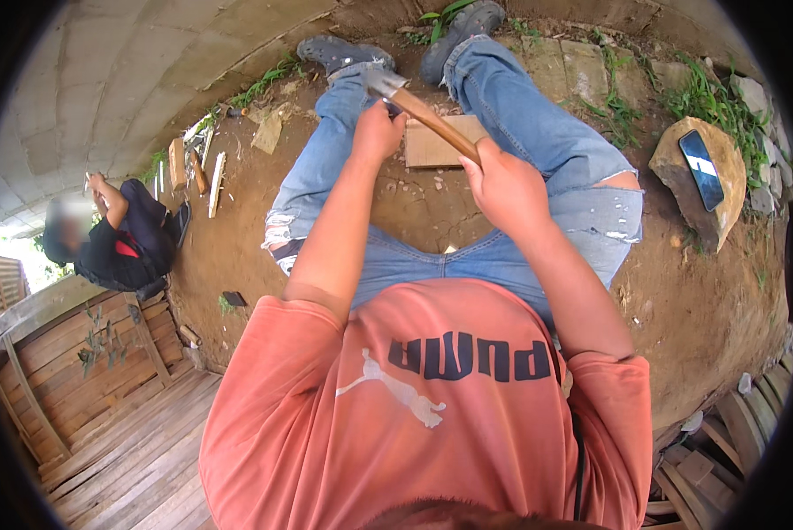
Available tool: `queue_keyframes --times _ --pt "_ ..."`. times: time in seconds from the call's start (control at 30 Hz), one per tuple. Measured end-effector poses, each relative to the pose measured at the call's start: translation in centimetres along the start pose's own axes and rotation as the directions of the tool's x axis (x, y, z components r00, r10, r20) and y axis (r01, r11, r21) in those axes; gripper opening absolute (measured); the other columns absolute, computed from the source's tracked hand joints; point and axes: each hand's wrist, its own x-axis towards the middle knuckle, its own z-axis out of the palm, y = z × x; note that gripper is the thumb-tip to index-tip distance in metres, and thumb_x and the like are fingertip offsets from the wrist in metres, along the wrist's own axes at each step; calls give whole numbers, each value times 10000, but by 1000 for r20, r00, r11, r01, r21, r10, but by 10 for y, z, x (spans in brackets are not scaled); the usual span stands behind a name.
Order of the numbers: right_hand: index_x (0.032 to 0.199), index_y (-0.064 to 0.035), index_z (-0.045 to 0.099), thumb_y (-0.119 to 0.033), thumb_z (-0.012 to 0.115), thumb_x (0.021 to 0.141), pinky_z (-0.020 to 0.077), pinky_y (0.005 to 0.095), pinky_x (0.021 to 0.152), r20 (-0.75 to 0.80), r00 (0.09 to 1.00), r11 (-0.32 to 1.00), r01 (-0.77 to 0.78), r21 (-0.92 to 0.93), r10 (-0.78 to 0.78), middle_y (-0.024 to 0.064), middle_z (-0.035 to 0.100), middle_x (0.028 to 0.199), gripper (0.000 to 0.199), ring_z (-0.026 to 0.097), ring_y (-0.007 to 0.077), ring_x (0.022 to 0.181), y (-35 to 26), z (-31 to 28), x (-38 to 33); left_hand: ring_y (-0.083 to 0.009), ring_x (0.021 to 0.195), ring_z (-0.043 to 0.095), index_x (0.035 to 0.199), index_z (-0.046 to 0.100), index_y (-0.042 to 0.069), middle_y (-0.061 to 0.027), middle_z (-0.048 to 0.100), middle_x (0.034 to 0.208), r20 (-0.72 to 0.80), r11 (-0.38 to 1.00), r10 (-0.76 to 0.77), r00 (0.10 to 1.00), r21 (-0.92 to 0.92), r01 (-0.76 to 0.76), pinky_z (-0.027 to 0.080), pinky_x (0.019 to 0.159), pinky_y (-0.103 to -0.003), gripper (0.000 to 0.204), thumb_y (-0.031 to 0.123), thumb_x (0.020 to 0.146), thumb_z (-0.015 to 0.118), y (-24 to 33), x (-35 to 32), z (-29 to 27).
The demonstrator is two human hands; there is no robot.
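Note:
My right hand (508, 184) is wrapped round the wooden handle of a hammer (438, 121). The hammer slants up and to the left, its metal head close above my left hand (379, 134). The fingers of my left hand are closed, with a small dark bit showing at their tips; I cannot make out what it is. Between my legs, on the dirt, lies a flat light-brown wooden block (432, 146), partly covered by the hammer handle.
At the right a phone (701, 170) rests on a large rock (676, 146). Wood pieces (217, 185) lie on the ground at the left, where another person (118, 234) sits by the wall. Wooden planks (140, 442) are at the lower left, with curved boards (739, 433) at the lower right.

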Motion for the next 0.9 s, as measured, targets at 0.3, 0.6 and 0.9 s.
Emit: queue_keyframes --times 0.3,0.6,0.9 --pt "1010 -59 630 -417 578 1098 567 573 641 -4 1000 1000 -25 -14 25 217 729 783 372 728 455 740 17 -8 5 -429 999 752 1162 729 64 -218 788 1022 -22 992 -48 999 -120 45 589 866 -478 284 240 952 801 13 0 1" --pt "1010 -47 601 -385 623 1085 525 599 636 -64 998 996 -19 92 25 248 700 784 347 687 498 749 13 -4 9 -430 1027 746 1165 728 68 -220 785 1034 16 995 -54 998 -78 55 587 877 -476 269 241 968 787 10 1 3" --pt "1006 -52 591 -387 610 1089 534 599 645 -15 998 996 -56 71 57 242 717 817 346 694 498 769 19 6 1 -434 1034 743 1178 715 72 -224 782 1038 -1 999 -20 1000 -48 20 584 878 -493 282 244 965 784 17 -1 5"
